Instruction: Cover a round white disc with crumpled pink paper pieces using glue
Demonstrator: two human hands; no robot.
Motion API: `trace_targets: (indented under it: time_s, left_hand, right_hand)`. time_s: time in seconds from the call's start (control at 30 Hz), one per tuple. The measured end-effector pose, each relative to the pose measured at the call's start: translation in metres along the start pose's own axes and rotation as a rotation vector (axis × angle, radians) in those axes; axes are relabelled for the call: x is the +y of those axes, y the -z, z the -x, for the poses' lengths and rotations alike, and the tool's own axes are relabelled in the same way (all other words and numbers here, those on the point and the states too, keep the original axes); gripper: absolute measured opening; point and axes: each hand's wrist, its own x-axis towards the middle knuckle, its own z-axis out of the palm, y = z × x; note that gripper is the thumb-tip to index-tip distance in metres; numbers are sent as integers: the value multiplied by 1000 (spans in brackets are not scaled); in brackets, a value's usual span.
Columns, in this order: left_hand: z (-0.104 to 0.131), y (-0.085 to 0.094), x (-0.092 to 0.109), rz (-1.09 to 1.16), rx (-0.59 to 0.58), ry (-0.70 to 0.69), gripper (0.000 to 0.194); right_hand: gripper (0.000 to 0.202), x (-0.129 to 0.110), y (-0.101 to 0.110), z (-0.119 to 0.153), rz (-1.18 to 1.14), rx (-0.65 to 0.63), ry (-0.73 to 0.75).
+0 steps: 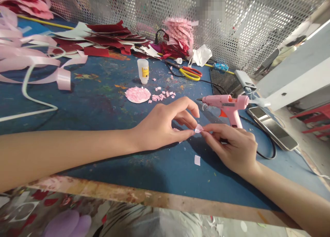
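A small piece of pale pink ribbon (198, 128), folded or curled, is between my two hands above the blue tabletop. My left hand (168, 121) pinches its left side with the fingertips, the index finger raised and bent. From the other side, the thumb and index finger of my right hand (230, 144) grip it. Below them a flat pink ribbon square (197, 160) lies on the table. Another pale scrap is partly hidden under my left hand. Farther back lies a white disc covered in pink bits (138, 93), beside several loose folded pink pieces (161, 96).
A pink glue gun (227, 102) lies beyond my right hand, near a phone (273, 127) and a black cable. Behind the disc stands a small bottle (143, 72). Scissors (190, 73), stacked red sheets (110, 37) and pink ribbon strips (63, 78) lie farther back and left.
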Motion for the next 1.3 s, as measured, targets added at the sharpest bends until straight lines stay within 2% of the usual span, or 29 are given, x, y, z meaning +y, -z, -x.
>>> trace_targets:
  time_s: [0.23, 0.37, 0.6, 0.87, 0.97, 1.07, 1.2, 1.3]
  left_hand:
    - [1, 2, -3, -30, -9, -16, 14]
    - [0, 4, -3, -116, -34, -91, 8]
    - [-2, 5, -3, -183, -30, -208, 10]
    - [0, 4, 0, -176, -14, -180, 12]
    - [1, 2, 0, -132, 12, -92, 7]
    - [3, -2, -1, -82, 21, -34, 18]
    - [5, -5, 0, -120, 50, -81, 27]
    - [6, -6, 1, -143, 45, -68, 29]
  right_hand:
    - [4, 0, 1, 1, -21, -25, 25]
    - [3, -1, 1, 0, -10, -17, 30]
    - [5, -3, 2, 1, -12, -16, 33]
    - [3, -2, 2, 1, -16, -5, 44]
    - [4, -2, 1, 2, -7, -7, 48]
    - [3, -2, 1, 3, 3, -8, 58]
    - [4, -2, 0, 3, 2, -18, 87]
    - [5, -1, -1, 3, -1, -21, 111]
